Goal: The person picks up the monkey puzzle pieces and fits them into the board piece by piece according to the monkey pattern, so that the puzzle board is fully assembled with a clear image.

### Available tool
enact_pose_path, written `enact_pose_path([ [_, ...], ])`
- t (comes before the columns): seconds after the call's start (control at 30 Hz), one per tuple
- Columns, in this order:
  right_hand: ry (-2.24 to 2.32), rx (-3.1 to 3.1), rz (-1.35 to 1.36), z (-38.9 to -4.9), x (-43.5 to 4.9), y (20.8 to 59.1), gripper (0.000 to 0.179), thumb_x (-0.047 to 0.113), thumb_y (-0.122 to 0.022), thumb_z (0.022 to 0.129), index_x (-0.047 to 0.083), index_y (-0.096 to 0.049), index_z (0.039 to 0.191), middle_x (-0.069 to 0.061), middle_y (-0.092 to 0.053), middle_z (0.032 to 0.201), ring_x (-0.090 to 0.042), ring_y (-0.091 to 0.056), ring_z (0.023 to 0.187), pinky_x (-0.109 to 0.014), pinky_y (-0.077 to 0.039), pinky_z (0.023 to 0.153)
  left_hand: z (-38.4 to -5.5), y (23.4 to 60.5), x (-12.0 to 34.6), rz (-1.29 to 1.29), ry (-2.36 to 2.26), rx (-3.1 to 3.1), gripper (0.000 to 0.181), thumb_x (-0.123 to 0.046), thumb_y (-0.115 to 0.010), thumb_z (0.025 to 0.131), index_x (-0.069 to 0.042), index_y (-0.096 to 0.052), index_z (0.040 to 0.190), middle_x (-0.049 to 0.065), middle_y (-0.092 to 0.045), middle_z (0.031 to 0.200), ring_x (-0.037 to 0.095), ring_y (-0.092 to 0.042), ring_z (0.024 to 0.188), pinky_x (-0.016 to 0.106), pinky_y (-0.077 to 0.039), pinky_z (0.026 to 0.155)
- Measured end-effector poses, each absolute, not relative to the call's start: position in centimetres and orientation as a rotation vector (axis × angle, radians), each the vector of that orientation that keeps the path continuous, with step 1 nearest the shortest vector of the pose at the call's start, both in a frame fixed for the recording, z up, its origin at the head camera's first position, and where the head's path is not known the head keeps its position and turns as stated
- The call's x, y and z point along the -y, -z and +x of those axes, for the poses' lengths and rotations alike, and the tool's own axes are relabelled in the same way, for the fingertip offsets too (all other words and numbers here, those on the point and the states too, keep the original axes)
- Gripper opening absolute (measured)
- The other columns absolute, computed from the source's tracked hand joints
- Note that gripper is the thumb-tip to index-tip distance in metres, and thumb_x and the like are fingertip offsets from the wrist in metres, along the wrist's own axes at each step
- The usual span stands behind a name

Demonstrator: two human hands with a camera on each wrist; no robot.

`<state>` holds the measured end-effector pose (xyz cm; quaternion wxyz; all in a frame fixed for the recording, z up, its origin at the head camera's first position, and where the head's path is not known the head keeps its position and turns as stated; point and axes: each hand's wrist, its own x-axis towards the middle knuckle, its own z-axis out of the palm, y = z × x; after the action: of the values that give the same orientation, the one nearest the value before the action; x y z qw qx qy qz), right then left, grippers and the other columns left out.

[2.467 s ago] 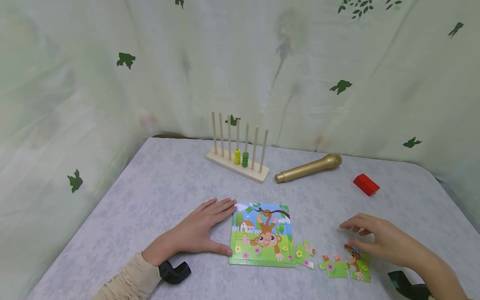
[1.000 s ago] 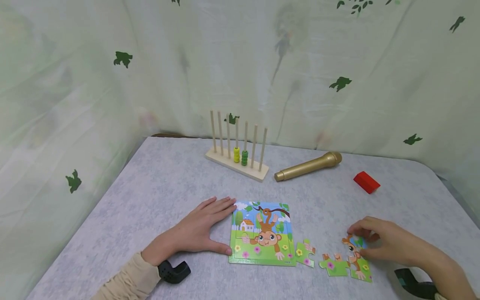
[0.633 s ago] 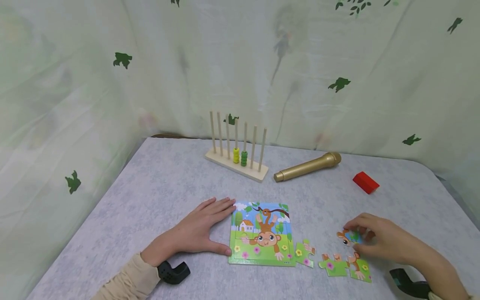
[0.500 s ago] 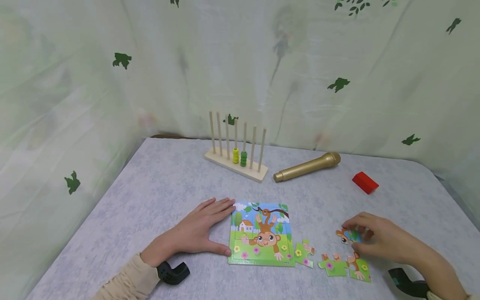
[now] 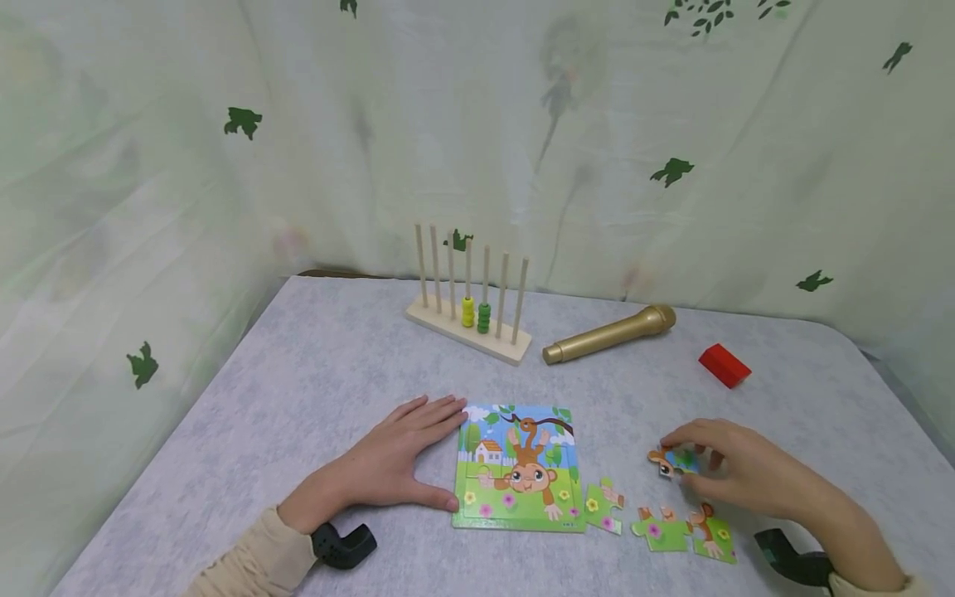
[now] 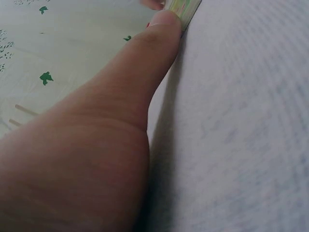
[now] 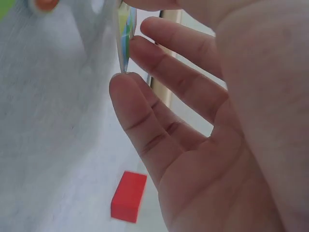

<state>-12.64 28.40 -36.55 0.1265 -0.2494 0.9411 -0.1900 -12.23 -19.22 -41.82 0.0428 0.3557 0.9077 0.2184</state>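
My left hand [image 5: 388, 464] lies with fingers spread along the left side of a square monkey jigsaw puzzle [image 5: 516, 499], thumb and fingertips at its edge. In the left wrist view the thumb [image 6: 164, 29] reaches the puzzle's side. Thumb and fingers of my right hand [image 5: 753, 473] pinch a jigsaw piece [image 5: 682, 461] printed with part of the monkey's face, which the right wrist view shows nearly edge-on. Other loose pieces lie near: a green one [image 5: 603, 506] beside the puzzle, a flower piece [image 5: 662, 532], and a monkey-arm piece [image 5: 715, 537] joining or abutting it.
Behind the puzzle stands a wooden peg rack [image 5: 470, 336] with yellow and green beads. A gold toy microphone [image 5: 608, 336] and a red block [image 5: 724, 366] lie at the right rear. A pale printed curtain [image 5: 477, 124] hangs behind the table [image 5: 313, 356].
My right hand has taken hold of the monkey-face piece, drawn it away from the monkey-arm piece and moved it up and left. My left hand has stayed beside the puzzle.
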Motion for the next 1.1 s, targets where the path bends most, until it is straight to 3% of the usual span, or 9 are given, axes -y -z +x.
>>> enact_pose_path([
  [0.3,0.52,-2.758,-0.772,-13.0,-26.2,35.8,0.034,0.032,-0.084,0.086,0.037,-0.073,0.118,0.015,-0.066,0.118,0.0,-0.055,0.089,-0.02,-0.054,0.069,-12.2,41.7,19.2,1.089,-0.677,-2.77,0.109,-0.078,-0.069,0.08,-0.014,-0.036,0.162,0.0,-0.029,0.17,0.022,-0.023,0.158,0.051,-0.016,0.13],
  [0.6,0.546,-2.772,-1.023,-13.4,-23.9,35.3,0.035,0.018,-0.082,0.087,0.031,-0.076,0.118,0.015,-0.067,0.117,-0.006,-0.056,0.098,-0.02,-0.055,0.07,-12.2,41.8,19.2,1.09,-0.668,-2.775,0.108,-0.078,-0.068,0.081,-0.014,-0.036,0.162,0.0,-0.03,0.169,0.022,-0.023,0.158,0.05,-0.016,0.13],
  [1.1,0.6,-2.689,-1.193,-13.9,-19.8,35.7,0.031,0.016,-0.078,0.091,0.029,-0.076,0.119,0.014,-0.068,0.118,-0.009,-0.058,0.101,-0.021,-0.057,0.073,-12.3,42.0,19.2,1.097,-0.663,-2.784,0.108,-0.079,-0.066,0.081,-0.014,-0.037,0.162,0.0,-0.03,0.169,0.023,-0.024,0.158,0.052,-0.018,0.129],
])
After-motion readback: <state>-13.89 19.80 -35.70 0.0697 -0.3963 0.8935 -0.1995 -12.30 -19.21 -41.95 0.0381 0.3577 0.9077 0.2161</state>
